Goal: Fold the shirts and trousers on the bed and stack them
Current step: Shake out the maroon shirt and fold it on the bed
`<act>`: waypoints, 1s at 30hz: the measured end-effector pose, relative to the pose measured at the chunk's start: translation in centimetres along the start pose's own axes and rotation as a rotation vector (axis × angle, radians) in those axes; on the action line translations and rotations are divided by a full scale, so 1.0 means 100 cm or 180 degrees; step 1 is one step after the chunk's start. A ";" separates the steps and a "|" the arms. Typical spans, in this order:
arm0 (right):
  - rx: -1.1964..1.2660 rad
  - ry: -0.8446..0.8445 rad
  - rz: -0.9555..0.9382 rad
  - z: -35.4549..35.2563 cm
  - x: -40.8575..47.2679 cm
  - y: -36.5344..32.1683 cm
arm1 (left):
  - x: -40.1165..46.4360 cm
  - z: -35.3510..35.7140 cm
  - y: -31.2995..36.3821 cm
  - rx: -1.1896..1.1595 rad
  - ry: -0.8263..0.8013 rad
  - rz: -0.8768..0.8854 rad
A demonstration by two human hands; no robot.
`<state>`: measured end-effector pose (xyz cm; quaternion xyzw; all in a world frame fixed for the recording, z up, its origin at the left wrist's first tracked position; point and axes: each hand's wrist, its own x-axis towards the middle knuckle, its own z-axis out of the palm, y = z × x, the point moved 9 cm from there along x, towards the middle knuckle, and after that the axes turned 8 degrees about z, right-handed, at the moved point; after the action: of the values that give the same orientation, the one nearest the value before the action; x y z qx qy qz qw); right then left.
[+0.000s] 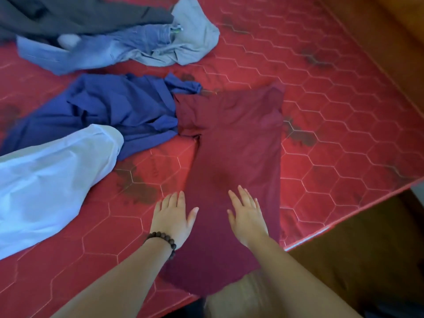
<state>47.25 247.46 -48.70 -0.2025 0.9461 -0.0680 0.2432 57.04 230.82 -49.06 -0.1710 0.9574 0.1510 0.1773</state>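
Both hands lie flat with fingers straight and spread, gripping nothing: the left hand [174,216] rests at the left edge of the maroon shirt [234,157], partly on the mattress, and the right hand [249,216] presses on the cloth itself. The bed [344,111], a red quilted mattress, carries everything. The white garment [50,180] lies along the near left side, unfolded. The navy garment [110,106] is crumpled beside the maroon shirt and touches its upper left corner. Farther back sit a dark grey garment [68,14], jeans [103,51] and a pale grey garment [195,35], all heaped loosely together. The maroon shirt lies in a long narrow strip down the near middle of the bed, its hem hanging over the edge. By the look of it, this shirt is part-folded lengthwise and being smoothed; no finished stack shows, so nearly all the folding remains.
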 end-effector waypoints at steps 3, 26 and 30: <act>-0.0044 0.0015 -0.0229 -0.027 0.061 -0.022 | 0.046 -0.017 -0.010 -0.0137 0.0083 -0.0184; -0.1146 -0.0292 -0.1427 -0.088 0.375 -0.153 | 0.225 -0.040 -0.031 -0.3615 0.2093 -0.2691; -0.0724 0.0029 -0.2337 -0.121 0.346 -0.155 | 0.224 -0.075 -0.018 -0.2639 0.2546 -0.1362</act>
<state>19.10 219.31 -49.56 -0.5533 0.8132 -0.0461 0.1744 35.90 220.49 -51.54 -0.4575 0.7557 0.3960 -0.2506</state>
